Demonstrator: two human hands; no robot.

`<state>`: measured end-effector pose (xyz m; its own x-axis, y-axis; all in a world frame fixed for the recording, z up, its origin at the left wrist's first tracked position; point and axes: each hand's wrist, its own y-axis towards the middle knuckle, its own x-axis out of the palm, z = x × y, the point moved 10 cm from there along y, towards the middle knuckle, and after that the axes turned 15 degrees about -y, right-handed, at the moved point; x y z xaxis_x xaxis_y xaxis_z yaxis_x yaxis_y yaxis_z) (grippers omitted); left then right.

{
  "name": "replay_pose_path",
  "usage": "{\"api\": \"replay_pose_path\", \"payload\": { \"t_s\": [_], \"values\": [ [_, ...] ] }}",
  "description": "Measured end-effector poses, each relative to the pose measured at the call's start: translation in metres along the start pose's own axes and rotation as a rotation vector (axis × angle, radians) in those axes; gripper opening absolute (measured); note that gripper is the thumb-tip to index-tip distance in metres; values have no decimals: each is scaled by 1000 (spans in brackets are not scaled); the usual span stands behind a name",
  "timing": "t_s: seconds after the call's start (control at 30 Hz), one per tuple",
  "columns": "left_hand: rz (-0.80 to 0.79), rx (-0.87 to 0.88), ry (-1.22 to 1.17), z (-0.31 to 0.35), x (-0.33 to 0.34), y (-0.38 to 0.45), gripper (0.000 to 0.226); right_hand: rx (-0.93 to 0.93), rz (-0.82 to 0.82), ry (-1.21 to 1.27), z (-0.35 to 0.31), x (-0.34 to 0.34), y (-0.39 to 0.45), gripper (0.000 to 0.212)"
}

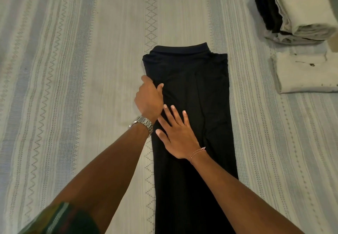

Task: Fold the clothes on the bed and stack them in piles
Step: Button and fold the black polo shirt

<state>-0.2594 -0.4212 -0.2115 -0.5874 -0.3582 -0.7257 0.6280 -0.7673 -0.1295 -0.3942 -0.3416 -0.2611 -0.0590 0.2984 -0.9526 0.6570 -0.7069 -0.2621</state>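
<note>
On bed point(73, 69), both hands on black garment point(201, 91)

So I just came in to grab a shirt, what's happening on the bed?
A person is folding laundry. A black garment lies in a long, narrow strip on the striped bedspread. The left hand grips its left edge while the right hand rests flat on the fabric, fingers spread. At the far right, a pile of folded clothes is already stacked, with a folded cream piece lying beside it.
</note>
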Motion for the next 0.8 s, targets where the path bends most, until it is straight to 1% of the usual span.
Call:
{"api": "replay_pose_path", "payload": {
  "t_s": [0.03,0.07,0.1,0.13,0.17,0.2,0.23,0.27,0.3,0.33,0.37,0.43,0.5,0.53,0.6,0.63,0.7,0.8],
  "values": [
    [51,30,34,7,-4,-4,37,-18,-15,89,1,-2,1,58],
    [86,83,55,17,-8,-10,36,-14,-6,235,3,-8,1,55],
    [88,147,42,29,-6,-17,30,22,62,395,11,-22,-4,50],
    [44,203,-10,38,1,-24,22,87,194,507,23,-39,-12,43],
    [-38,258,-77,48,12,-32,15,197,373,536,41,-56,-27,37],
    [-137,299,-137,55,25,-41,10,350,522,498,59,-69,-49,33],
    [-226,310,-184,59,40,-47,8,534,602,457,76,-74,-70,34],
    [-306,281,-222,61,54,-51,7,717,608,447,92,-73,-90,41],
    [-377,217,-241,60,68,-54,9,869,556,480,104,-64,-103,52],
    [-425,141,-256,57,81,-54,12,992,469,535,113,-52,-112,64],
    [-448,71,-264,55,93,-53,14,1085,382,591,120,-40,-118,73],
    [-456,-60,-312,55,109,-50,24,1194,282,687,132,-26,-123,80],
    [-476,-226,-432,54,121,-47,33,1238,257,784,141,-18,-119,75],
    [-487,-308,-511,53,124,-46,33,1237,259,837,144,-14,-115,69],
    [-534,-457,-663,54,130,-50,31,1190,289,939,143,-11,-107,51],
    [-573,-518,-718,55,133,-54,30,1150,312,952,141,-14,-104,42],
    [-631,-580,-776,56,135,-56,25,1059,358,918,134,-26,-103,37],
    [-589,-564,-868,52,128,-44,5,932,418,884,124,-38,-102,43]
  ]
}}
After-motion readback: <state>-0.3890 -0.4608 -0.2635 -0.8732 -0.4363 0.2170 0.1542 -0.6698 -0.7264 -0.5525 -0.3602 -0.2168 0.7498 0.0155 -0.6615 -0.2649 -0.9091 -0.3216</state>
